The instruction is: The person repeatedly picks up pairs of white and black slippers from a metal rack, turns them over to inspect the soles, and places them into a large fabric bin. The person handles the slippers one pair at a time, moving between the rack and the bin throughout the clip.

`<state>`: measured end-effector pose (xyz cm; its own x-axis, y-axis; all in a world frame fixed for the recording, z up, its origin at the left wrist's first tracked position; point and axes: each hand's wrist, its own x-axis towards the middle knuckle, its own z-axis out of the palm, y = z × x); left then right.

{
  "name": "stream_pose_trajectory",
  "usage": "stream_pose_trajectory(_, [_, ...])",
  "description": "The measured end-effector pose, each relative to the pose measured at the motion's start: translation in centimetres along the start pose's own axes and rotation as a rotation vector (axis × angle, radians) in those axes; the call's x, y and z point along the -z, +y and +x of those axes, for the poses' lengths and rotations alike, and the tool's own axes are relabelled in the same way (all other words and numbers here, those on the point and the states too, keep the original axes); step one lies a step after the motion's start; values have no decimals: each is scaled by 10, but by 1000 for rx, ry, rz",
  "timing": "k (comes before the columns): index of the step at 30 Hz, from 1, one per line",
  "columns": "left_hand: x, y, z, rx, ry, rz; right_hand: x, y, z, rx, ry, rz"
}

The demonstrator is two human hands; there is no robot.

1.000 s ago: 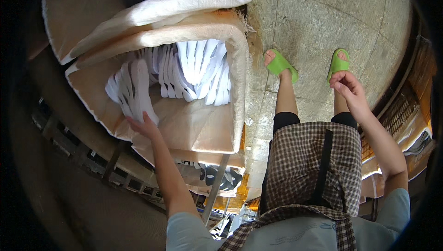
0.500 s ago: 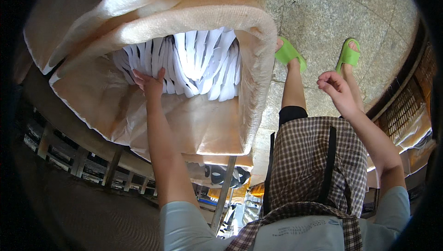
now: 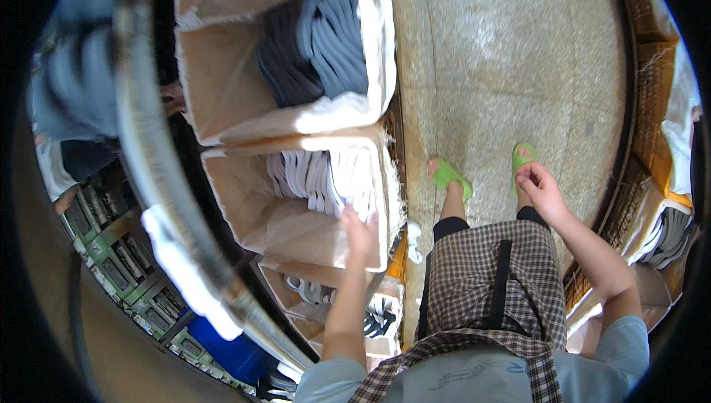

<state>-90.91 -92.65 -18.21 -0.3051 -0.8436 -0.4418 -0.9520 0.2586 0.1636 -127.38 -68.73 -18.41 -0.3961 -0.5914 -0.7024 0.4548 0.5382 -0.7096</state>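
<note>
Fingers apart and slightly blurred, my left hand (image 3: 359,231) hovers at the near ends of a row of long, flat white pieces (image 3: 307,181); whether it touches them I cannot tell. They stand packed side by side in a bin with a pale fabric liner (image 3: 259,218), and their exact kind is not clear. My right hand (image 3: 539,187) is raised over the aisle near my right foot, fingers curled in, with nothing visible in them. Beyond the white row, a second lined bin (image 3: 222,107) holds similar dark and blue-grey pieces (image 3: 318,44).
Nearer me are another lined bin (image 3: 296,314) and a small white scrap (image 3: 415,242) on the floor. A metal rail (image 3: 159,159) curves along the left, with another person's hand (image 3: 172,98) beside the far bin. More bins (image 3: 655,244) line the right side.
My view has shifted back, bringing the dark-piece bin and the rail in. My left hand has drawn back from among the white pieces to their near ends. The right hand stays raised and curled.
</note>
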Motion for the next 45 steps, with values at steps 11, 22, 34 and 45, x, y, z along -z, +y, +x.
stream_pose_trajectory(11, [164,297,-117,-704,-385,18,111,-139,-93,268,-18,-210])
stream_pose_trajectory(22, [351,321,-34,-501,461,-831,157,-219,-34,293,-13,-42])
stream_pose_trajectory(34, [558,68,283,593,748,-1550,99,-387,122,277,-57,-258])
stream_pose_trajectory(45, [541,-67,350,674,853,-2036,87,-464,169,213,36,-573])
